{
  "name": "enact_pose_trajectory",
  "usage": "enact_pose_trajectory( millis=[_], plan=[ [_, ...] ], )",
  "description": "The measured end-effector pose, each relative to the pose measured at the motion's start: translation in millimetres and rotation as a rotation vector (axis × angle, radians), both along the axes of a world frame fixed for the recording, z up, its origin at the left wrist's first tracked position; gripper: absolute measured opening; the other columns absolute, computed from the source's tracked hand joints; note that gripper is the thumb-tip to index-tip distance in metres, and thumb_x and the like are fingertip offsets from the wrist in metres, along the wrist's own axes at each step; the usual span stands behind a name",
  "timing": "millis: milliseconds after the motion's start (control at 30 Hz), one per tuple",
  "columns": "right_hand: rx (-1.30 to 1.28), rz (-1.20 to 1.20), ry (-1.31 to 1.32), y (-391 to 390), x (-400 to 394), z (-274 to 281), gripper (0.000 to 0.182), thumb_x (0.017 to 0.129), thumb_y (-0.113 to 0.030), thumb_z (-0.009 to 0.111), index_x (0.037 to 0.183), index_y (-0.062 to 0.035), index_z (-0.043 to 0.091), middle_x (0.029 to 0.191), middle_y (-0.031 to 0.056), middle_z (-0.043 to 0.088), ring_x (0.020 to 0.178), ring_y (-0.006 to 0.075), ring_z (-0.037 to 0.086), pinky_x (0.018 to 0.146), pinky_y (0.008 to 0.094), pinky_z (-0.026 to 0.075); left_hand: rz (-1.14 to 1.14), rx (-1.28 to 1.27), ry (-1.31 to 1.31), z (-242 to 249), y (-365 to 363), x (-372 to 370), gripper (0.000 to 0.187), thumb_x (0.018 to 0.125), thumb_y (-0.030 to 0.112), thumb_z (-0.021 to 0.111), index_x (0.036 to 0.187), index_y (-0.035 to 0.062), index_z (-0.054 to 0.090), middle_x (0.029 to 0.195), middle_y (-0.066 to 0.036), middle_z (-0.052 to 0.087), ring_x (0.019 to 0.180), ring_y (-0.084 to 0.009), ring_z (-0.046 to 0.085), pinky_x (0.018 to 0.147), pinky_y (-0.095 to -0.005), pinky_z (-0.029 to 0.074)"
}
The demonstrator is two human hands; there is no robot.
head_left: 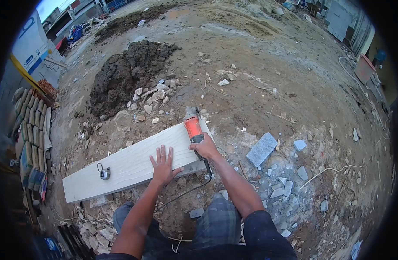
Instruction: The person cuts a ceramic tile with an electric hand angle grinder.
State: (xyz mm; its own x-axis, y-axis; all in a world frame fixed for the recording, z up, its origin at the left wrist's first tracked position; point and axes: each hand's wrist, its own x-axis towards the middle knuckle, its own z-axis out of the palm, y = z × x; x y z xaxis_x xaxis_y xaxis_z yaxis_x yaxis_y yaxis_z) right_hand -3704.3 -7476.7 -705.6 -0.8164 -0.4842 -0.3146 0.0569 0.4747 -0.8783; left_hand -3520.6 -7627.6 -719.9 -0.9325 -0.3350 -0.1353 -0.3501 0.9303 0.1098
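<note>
A long pale board (129, 162) with a wood-like grain lies slantwise in front of me. My left hand (164, 165) rests flat on it with the fingers spread. My right hand (204, 146) is wrapped round the rear of a red angle grinder (193, 126), whose head points away from me over the board's right end. From the grinder a dark cord (208, 169) runs down and back to the left under my arms. A small tape measure (105, 173) sits on the left part of the board.
Right of the board lie a grey block (262, 149) and broken pieces (288, 188). Beyond it are a dark soil heap (125, 76) and rubble (158, 97). Stacked sacks (33, 121) stand at the left, a pink bucket (364, 68) at the far right. A pale cord (327, 170) crosses the ground.
</note>
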Motion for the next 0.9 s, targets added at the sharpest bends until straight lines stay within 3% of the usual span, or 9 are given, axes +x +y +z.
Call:
enact_pose_trajectory(
  millis=[300,400,467,600,667,767,900],
  plan=[
    [0.001,0.014,-0.012,0.6,-1.9,3.6,0.071,0.062,-0.027,0.086,0.118,0.0042,0.055,0.104,0.0182,0.067,0.096,0.0277,0.066,0.086,0.0364,0.051,-0.003,0.005,-0.005,-3.1,-2.0,0.9,0.109,0.080,0.070,0.060,0.157,0.0091,0.013,0.162,-0.026,0.005,0.149,-0.0448,0.001,0.111,-0.0715,0.002],
    [-0.004,0.032,-0.024,1.0,-2.4,2.6,0.074,0.060,-0.029,0.083,0.120,0.0034,0.053,0.108,0.0210,0.065,0.101,0.0337,0.066,0.087,0.0401,0.051,-0.011,-0.002,0.033,-4.6,-2.0,1.2,0.107,0.080,0.071,0.057,0.157,0.0098,0.016,0.161,-0.025,0.009,0.149,-0.0447,0.004,0.110,-0.0727,0.003],
    [-0.007,0.023,-0.017,0.1,-2.7,0.0,0.075,0.062,-0.027,0.086,0.121,0.0043,0.054,0.105,0.0178,0.067,0.097,0.0281,0.066,0.087,0.0365,0.051,-0.002,-0.001,0.043,-6.4,-2.0,0.8,0.107,0.080,0.072,0.057,0.157,0.0097,0.016,0.161,-0.026,0.008,0.149,-0.0446,0.004,0.110,-0.0724,0.002],
    [0.012,0.031,-0.027,0.5,-3.6,5.5,0.074,0.062,-0.028,0.086,0.121,0.0042,0.054,0.104,0.0175,0.067,0.097,0.0279,0.066,0.087,0.0363,0.051,-0.001,-0.002,0.055,-4.9,-1.9,0.7,0.109,0.079,0.073,0.057,0.157,0.0099,0.016,0.161,-0.026,0.008,0.149,-0.0446,0.004,0.111,-0.0721,0.002],
    [0.021,0.044,-0.028,0.7,-4.2,3.2,0.077,0.060,-0.031,0.083,0.121,0.0037,0.052,0.110,0.0218,0.065,0.103,0.0345,0.065,0.088,0.0408,0.051,-0.004,-0.009,0.022,0.4,0.4,0.5,0.111,0.077,0.073,0.059,0.157,0.0099,0.016,0.161,-0.025,0.008,0.149,-0.0443,0.004,0.111,-0.0720,0.002],
    [0.014,0.023,-0.017,0.0,-4.0,0.8,0.074,0.061,-0.028,0.086,0.121,0.0038,0.054,0.106,0.0181,0.067,0.098,0.0283,0.066,0.088,0.0365,0.050,-0.003,-0.018,0.032,-5.6,-1.9,0.7,0.112,0.076,0.073,0.060,0.157,0.0101,0.016,0.161,-0.025,0.009,0.150,-0.0439,0.004,0.111,-0.0720,0.002],
    [0.018,0.032,-0.026,0.9,-3.6,6.5,0.074,0.061,-0.028,0.085,0.121,0.0035,0.054,0.106,0.0184,0.067,0.099,0.0288,0.066,0.088,0.0369,0.050,-0.001,-0.019,0.037,-6.6,-2.3,0.6,0.112,0.076,0.072,0.061,0.157,0.0104,0.016,0.161,-0.025,0.009,0.150,-0.0436,0.004,0.111,-0.0719,0.002]
  ],
)
